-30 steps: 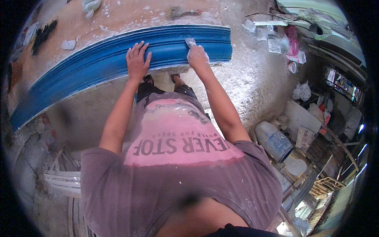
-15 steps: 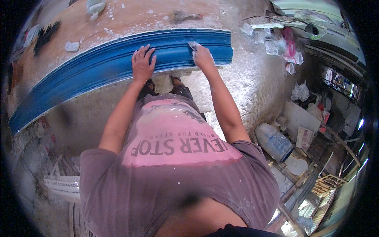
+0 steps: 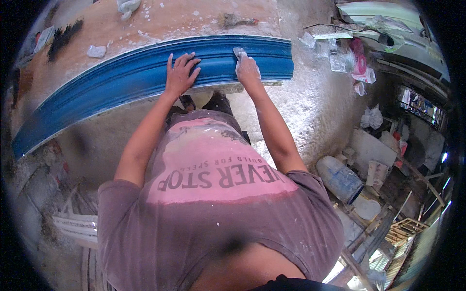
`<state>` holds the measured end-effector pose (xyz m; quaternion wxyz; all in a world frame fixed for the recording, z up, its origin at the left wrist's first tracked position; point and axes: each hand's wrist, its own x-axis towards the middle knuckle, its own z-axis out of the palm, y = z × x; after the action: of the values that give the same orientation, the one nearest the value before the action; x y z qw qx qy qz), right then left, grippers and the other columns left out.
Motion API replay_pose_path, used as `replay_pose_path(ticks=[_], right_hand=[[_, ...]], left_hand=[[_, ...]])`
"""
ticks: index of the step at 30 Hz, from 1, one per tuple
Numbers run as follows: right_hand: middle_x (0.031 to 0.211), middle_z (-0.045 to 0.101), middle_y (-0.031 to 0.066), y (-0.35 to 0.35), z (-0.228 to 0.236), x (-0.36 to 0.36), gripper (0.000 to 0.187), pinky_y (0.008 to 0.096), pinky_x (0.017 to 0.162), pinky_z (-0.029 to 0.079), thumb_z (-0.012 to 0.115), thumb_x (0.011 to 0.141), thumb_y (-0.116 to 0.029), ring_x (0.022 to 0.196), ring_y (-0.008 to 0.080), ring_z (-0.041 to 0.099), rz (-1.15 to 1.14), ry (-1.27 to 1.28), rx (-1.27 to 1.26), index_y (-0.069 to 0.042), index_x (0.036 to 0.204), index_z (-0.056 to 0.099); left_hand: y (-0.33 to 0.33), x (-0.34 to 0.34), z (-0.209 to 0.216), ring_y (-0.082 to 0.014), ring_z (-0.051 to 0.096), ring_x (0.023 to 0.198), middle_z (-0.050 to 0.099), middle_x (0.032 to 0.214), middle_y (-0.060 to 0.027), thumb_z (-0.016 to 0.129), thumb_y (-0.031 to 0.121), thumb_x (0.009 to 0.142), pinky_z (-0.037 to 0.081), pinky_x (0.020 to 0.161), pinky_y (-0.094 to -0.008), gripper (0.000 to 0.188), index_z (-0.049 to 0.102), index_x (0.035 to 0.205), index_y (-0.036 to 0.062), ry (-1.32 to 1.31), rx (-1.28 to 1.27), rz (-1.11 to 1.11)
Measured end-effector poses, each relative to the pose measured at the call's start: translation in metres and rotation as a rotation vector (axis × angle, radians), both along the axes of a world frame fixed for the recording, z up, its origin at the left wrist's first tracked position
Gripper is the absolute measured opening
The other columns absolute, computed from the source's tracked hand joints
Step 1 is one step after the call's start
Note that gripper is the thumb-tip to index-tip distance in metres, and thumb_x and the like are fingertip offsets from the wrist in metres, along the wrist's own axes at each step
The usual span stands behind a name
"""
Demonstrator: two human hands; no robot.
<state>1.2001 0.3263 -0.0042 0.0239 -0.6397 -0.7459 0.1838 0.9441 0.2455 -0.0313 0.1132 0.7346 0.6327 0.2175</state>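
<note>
A long, ridged blue moulding (image 3: 141, 75) spans nine to three o'clock. The left hand (image 3: 180, 77) touches it, fingers apart; the right hand (image 3: 248, 71), nearer three o'clock, clamps a pale, flat scraper-like tool (image 3: 238, 50).

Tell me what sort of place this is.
Probably a casting or moulding workshop, judging by the long blue ribbed piece, the white-spattered work surface and the smudged blue barrel.

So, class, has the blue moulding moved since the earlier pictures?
No, not visibly in any direction: judged against the brush lying beyond it, the moulding keeps its place; both have merely drifted rightward together in the picture.
</note>
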Motion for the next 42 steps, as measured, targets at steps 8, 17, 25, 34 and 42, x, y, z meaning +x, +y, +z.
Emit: replay_pose_path(ticks=[8,17,25,34,42], right_hand=[[0.101,0.063,0.0314,-0.006,-0.005,-0.005,0.028,0.0558,0.078,0.055,0.044,0.098,-0.011,0.09,0.0502,0.066,0.015,0.025,0.07,-0.003,0.123,0.053],[0.095,0.065,0.0296,-0.006,-0.017,0.0,0.028,0.0582,0.077,0.051,0.057,0.096,-0.017,0.089,0.0491,0.063,0.002,0.111,0.157,-0.003,0.121,0.054],[0.097,0.067,0.0297,-0.001,-0.007,-0.003,0.031,0.0585,0.08,0.052,0.059,0.095,-0.016,0.091,0.0493,0.065,-0.004,0.071,0.069,-0.004,0.122,0.053],[0.101,0.066,0.033,0.009,0.002,-0.008,0.033,0.0589,0.086,0.052,0.046,0.096,-0.013,0.095,0.0508,0.066,0.006,0.039,-0.063,-0.008,0.128,0.052],[0.099,0.066,0.0334,0.012,-0.006,-0.007,0.038,0.0596,0.085,0.052,0.049,0.095,-0.012,0.093,0.0522,0.065,-0.003,0.065,-0.064,-0.006,0.133,0.047]], left_hand=[[0.004,-0.013,-0.005,-0.0243,0.051,0.13,0.059,0.137,-0.0032,0.061,0.034,0.095,0.026,0.119,-0.0493,0.034,0.065,0.126,0.0201,-0.093,0.023,-0.071],[0.003,-0.017,-0.01,-0.0259,0.05,0.131,0.057,0.137,-0.0037,0.062,0.032,0.095,0.026,0.12,-0.0494,0.033,0.065,0.125,0.0198,-0.105,0.033,-0.097],[0.003,-0.019,-0.011,-0.0261,0.049,0.132,0.057,0.138,-0.0042,0.062,0.031,0.096,0.026,0.119,-0.0498,0.033,0.064,0.126,0.0197,-0.114,0.032,-0.112],[0.002,-0.02,-0.009,-0.0269,0.049,0.133,0.056,0.14,-0.0052,0.062,0.031,0.095,0.027,0.119,-0.0507,0.033,0.065,0.126,0.0187,-0.128,0.029,-0.128],[0.002,-0.02,-0.012,-0.0271,0.048,0.133,0.055,0.141,-0.0054,0.061,0.032,0.096,0.026,0.119,-0.0507,0.035,0.063,0.128,0.019,-0.104,0.029,-0.13]])
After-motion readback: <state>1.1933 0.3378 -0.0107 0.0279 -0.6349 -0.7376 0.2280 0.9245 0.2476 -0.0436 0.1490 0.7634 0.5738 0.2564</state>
